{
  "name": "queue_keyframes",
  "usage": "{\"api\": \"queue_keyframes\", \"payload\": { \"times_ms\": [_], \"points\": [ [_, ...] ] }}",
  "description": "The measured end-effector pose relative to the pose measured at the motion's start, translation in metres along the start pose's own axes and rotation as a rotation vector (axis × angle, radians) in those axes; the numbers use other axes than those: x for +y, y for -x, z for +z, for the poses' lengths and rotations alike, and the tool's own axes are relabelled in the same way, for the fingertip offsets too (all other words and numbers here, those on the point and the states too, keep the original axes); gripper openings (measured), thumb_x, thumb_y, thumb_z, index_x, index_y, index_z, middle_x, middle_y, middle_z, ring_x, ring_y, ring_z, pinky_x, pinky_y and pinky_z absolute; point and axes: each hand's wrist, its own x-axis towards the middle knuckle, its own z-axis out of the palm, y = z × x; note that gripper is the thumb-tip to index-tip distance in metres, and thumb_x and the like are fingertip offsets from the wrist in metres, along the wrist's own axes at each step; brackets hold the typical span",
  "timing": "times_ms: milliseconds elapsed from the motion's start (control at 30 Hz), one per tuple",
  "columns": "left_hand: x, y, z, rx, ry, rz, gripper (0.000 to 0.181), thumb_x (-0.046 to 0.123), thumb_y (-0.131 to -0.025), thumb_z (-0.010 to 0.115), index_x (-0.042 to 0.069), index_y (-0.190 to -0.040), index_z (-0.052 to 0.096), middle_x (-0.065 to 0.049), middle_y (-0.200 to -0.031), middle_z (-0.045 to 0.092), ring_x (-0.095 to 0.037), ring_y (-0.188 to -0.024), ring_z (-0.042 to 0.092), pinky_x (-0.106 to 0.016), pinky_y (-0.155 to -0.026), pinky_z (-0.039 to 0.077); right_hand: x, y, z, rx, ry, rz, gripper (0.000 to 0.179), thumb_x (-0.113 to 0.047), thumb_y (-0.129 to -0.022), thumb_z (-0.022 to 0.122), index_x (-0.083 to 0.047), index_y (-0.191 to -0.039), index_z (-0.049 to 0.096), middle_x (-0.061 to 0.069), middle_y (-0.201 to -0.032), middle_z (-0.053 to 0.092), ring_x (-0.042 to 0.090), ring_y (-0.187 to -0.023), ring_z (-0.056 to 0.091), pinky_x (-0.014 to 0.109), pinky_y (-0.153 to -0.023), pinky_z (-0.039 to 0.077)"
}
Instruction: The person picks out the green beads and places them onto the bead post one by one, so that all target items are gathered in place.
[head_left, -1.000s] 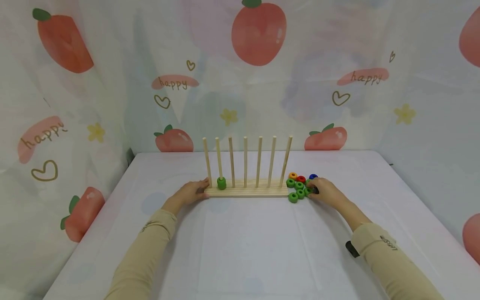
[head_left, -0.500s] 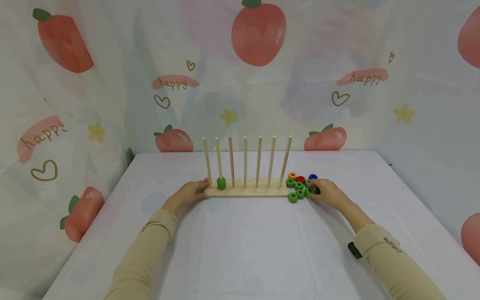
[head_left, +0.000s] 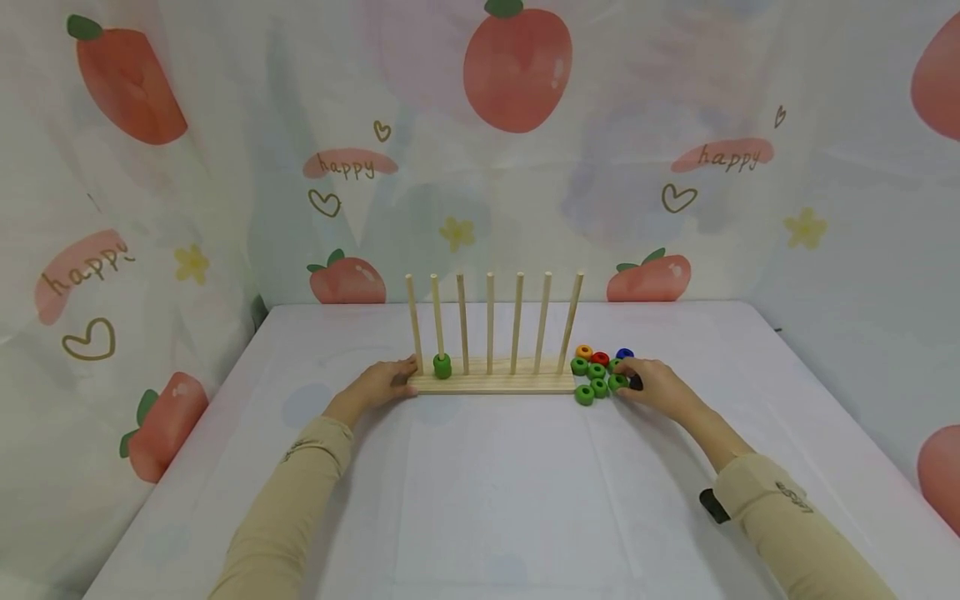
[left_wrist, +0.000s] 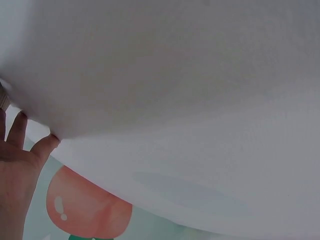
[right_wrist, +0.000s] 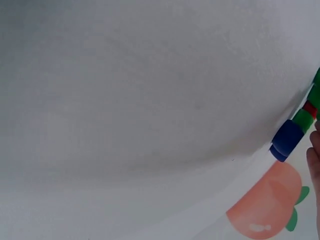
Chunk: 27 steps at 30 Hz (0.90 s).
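Note:
A pale wooden peg rack (head_left: 491, 383) with several upright pegs stands on the table in the head view. My left hand (head_left: 378, 384) holds the left end of its base, thumb at the front corner and fingers behind. Two green beads (head_left: 442, 367) are stacked low on the second peg from the left. Loose beads lie against the rack's right end. My right hand (head_left: 656, 387) bends over them, thumb and fingers pinching a green bead (head_left: 618, 382). A dark piece (head_left: 636, 382) shows under the palm. In the right wrist view, blue beads (right_wrist: 288, 138) appear beside the fingertips (right_wrist: 314, 138).
Among the loose beads are an orange bead (head_left: 583, 352), a red bead (head_left: 600, 358), a blue bead (head_left: 625, 354) and several green ones. A white cloth covers the table (head_left: 517, 492). Strawberry-printed cloth (head_left: 487, 208) hangs behind and at both sides.
The right hand and forearm have shifted very slightly right and down, uncovering more of the green bead at the fingertips. The left hand and the rack have stayed in place.

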Motion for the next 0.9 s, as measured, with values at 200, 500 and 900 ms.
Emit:
{"api": "queue_keyframes", "payload": {
  "times_ms": [200, 500, 900],
  "points": [
    [-0.001, 0.0, 0.001, -0.008, -0.001, -0.006, 0.056, 0.022, -0.09, 0.063, -0.007, -0.134, 0.045, -0.019, -0.146, 0.036, -0.039, -0.134, 0.037, -0.049, -0.111, 0.033, 0.0, 0.005, 0.001, 0.051, -0.042, -0.007, 0.03, -0.006, -0.083, 0.069, 0.007, -0.11, 0.062, 0.024, -0.106, 0.066, 0.039, -0.101, 0.061, 0.054, -0.091, 0.049],
    [-0.004, 0.0, 0.001, -0.003, -0.006, -0.009, 0.056, 0.022, -0.09, 0.062, -0.008, -0.134, 0.045, -0.018, -0.146, 0.037, -0.039, -0.134, 0.037, -0.048, -0.112, 0.032, -0.004, 0.007, 0.001, 0.133, -0.158, -0.041, 0.034, -0.001, -0.083, 0.068, 0.008, -0.115, 0.061, 0.028, -0.113, 0.063, 0.042, -0.104, 0.06, 0.055, -0.091, 0.049],
    [-0.008, -0.002, 0.003, 0.005, -0.006, 0.015, 0.055, 0.022, -0.089, 0.063, -0.009, -0.132, 0.047, -0.02, -0.145, 0.038, -0.04, -0.133, 0.039, -0.049, -0.11, 0.033, -0.021, 0.008, 0.001, 0.163, -0.173, -0.073, 0.033, -0.002, -0.082, 0.07, 0.006, -0.113, 0.063, 0.024, -0.107, 0.066, 0.039, -0.1, 0.062, 0.054, -0.089, 0.05]
  ]
}}
